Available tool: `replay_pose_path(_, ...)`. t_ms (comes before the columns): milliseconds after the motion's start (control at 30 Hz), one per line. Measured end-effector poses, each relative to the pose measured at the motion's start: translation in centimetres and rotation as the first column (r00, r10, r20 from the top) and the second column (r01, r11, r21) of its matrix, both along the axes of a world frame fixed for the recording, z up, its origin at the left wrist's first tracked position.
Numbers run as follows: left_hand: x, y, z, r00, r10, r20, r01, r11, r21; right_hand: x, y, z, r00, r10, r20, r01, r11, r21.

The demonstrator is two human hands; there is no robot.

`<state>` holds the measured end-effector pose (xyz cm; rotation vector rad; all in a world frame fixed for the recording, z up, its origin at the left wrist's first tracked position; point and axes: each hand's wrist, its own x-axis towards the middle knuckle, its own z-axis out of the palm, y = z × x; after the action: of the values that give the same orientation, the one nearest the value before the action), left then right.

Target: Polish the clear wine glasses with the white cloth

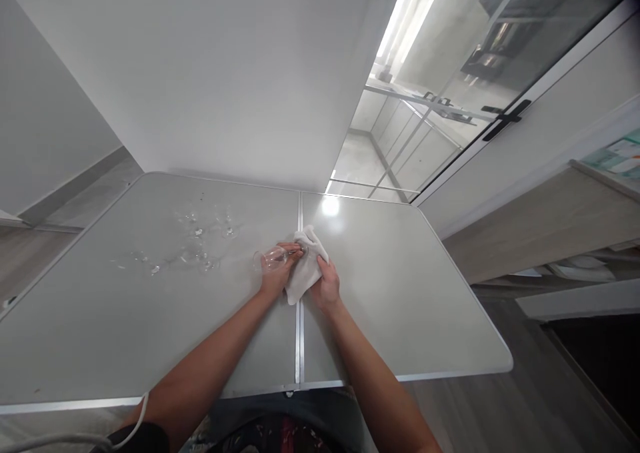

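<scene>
My left hand (278, 274) is closed round a clear wine glass (270, 258), held on its side above the grey folding table (400, 286). The glass's base points right into a white cloth (306, 266). My right hand (326, 285) grips that cloth, with the cloth bunched against the glass's foot. Both hands meet over the table's centre seam.
Several other clear glasses (200, 246) stand on the left half of the table, behind and left of my hands. A white wall rises behind the table. A glass door (450, 86) is at the back right, and a wooden shelf unit (560, 226) stands to the right.
</scene>
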<state>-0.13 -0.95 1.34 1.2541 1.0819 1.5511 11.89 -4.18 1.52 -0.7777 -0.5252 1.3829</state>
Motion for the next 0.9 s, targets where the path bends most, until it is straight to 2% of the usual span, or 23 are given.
replay_pose_path(67,0.0,-0.1,0.1,1.0,0.003,-0.005,-0.003,1.0,-0.013,-0.1,-0.2,0.5,0.999,-0.034,0.005,0.034,0.999,0.031)
replay_pose_path(200,0.4,-0.2,0.1,0.979,-0.203,-0.031,0.204,0.978,0.044,-0.1,-0.2,1.1,0.998,-0.045,0.043,0.04,0.993,0.112)
replay_pose_path(233,0.4,-0.1,0.1,0.975,-0.223,-0.021,0.224,0.973,0.062,-0.1,-0.2,0.9,0.998,-0.03,0.047,0.024,0.994,0.11)
replay_pose_path(267,0.4,0.0,0.0,0.978,-0.208,-0.002,0.207,0.975,0.076,-0.1,-0.2,0.7,0.999,-0.012,0.047,0.007,0.995,0.098)
replay_pose_path(333,0.2,0.3,-0.3,0.994,-0.092,0.057,0.088,0.994,0.066,-0.2,-0.2,0.2,0.999,0.022,0.05,-0.026,0.998,0.065)
replay_pose_path(400,-0.1,0.6,-0.5,0.994,0.038,0.101,-0.038,0.999,-0.008,-0.3,-0.3,0.0,0.997,0.035,0.067,-0.039,0.998,0.052)
replay_pose_path(467,-0.3,0.7,-0.6,0.991,0.082,0.104,-0.073,0.994,-0.082,-0.2,-0.5,0.2,0.997,0.025,0.078,-0.03,0.997,0.073)
replay_pose_path(500,-0.3,0.6,-0.6,0.994,0.053,0.097,-0.044,0.994,-0.099,-0.1,-0.6,0.4,0.997,0.011,0.079,-0.019,0.995,0.095)
replay_pose_path(567,-0.1,0.4,-0.6,0.993,-0.091,0.076,0.098,0.991,-0.093,0.0,-0.6,0.8,0.997,-0.011,0.074,0.001,0.991,0.133)
replay_pose_path(633,0.2,0.2,-0.6,0.967,-0.244,0.075,0.248,0.967,-0.058,0.1,-0.4,0.8,0.998,-0.022,0.062,0.014,0.992,0.122)
replay_pose_path(667,0.3,0.2,-0.6,0.956,-0.28,0.087,0.284,0.958,-0.042,0.1,-0.3,0.6,0.998,-0.018,0.055,0.012,0.995,0.096)
replay_pose_path(700,0.3,0.2,-0.6,0.955,-0.279,0.105,0.283,0.958,-0.034,0.1,-0.2,0.4,0.999,-0.008,0.048,0.005,0.998,0.066)
replay_pose_path(767,0.4,0.3,-0.6,0.969,-0.197,0.146,0.206,0.977,-0.05,0.1,0.0,-0.1,0.998,0.027,0.054,-0.028,0.999,0.03)
replay_pose_path(833,0.3,0.4,-0.6,0.98,-0.11,0.167,0.126,0.988,-0.09,0.1,0.0,-0.4,0.995,0.029,0.095,-0.035,0.998,0.054)
replay_pose_path(900,0.3,0.6,-0.7,0.983,-0.095,0.157,0.113,0.988,-0.104,0.1,-0.1,-0.4,0.988,-0.025,0.149,0.008,0.994,0.111)
